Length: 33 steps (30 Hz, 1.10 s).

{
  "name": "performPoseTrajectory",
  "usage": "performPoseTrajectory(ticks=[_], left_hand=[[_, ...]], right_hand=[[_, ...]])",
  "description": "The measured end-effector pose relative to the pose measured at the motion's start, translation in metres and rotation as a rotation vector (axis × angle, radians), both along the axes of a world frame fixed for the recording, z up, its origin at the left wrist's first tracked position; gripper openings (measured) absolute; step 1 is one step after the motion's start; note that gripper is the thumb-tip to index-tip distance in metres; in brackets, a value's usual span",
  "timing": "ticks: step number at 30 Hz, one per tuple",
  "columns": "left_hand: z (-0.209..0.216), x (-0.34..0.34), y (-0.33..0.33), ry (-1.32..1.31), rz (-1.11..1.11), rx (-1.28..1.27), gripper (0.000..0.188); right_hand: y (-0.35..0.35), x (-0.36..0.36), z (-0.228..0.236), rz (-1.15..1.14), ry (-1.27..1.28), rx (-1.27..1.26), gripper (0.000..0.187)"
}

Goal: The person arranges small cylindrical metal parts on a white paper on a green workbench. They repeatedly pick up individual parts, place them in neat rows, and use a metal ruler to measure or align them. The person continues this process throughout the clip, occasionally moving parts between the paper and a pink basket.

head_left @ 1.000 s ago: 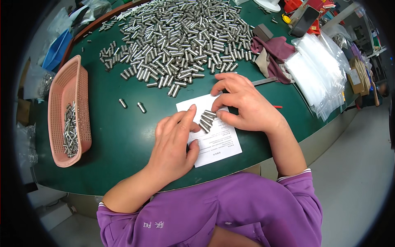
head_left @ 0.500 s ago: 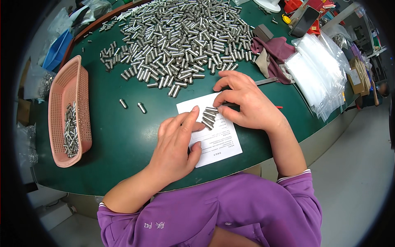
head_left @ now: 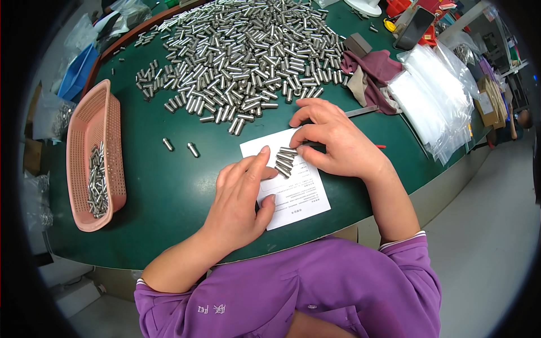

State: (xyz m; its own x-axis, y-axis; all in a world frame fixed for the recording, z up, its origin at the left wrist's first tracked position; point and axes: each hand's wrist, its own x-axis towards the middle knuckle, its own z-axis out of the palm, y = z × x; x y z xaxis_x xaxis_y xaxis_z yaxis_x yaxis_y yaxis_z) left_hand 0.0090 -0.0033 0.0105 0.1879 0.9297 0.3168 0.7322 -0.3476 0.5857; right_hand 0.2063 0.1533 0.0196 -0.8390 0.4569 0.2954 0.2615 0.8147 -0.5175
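Observation:
Several small metal pins (head_left: 285, 162) lie side by side in a slanting row on a printed white sheet of paper (head_left: 298, 200). On the left of the row is my left hand (head_left: 239, 194), its fingers extended and thumb apart, with fingertips at the pins' lower left end. My right hand (head_left: 338, 141) arches over the sheet's right edge. Its fingers are bent and apart, and the thumb and index tips rest by the row's upper right end. Neither hand grips a pin. Two loose pins (head_left: 168, 145) lie on the green table left of the paper.
A large heap of metal pins (head_left: 242, 62) covers the table's far middle. At left stands a pink basket (head_left: 115, 163) holding more pins. To the right are a maroon cloth (head_left: 380, 70), clear plastic bags (head_left: 434, 101), a metal ruler-like strip (head_left: 360, 111) and a dark phone (head_left: 416, 28).
Both hands hold nearly the same pose around the row of pins. The whole view has shifted very slightly; nothing has been picked up or let go.

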Motion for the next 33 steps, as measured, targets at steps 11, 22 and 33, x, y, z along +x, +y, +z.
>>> performPoseTrajectory(ticks=[11, 22, 33], left_hand=[[0.0001, -0.001, 0.0005, 0.001, -0.002, 0.006, 0.084], [-0.0037, -0.0031, 0.003, -0.043, 0.04, -0.004, 0.08], [-0.0022, -0.0023, 0.0039, -0.062, 0.054, -0.053, 0.078]], right_hand=[[-0.001, 0.0011, 0.0011, 0.018, 0.001, -0.007, 0.015], [-0.0034, -0.0041, 0.0029, 0.119, -0.035, -0.016, 0.032], [-0.0017, -0.0078, 0.0021, 0.145, -0.034, 0.021, 0.032]])
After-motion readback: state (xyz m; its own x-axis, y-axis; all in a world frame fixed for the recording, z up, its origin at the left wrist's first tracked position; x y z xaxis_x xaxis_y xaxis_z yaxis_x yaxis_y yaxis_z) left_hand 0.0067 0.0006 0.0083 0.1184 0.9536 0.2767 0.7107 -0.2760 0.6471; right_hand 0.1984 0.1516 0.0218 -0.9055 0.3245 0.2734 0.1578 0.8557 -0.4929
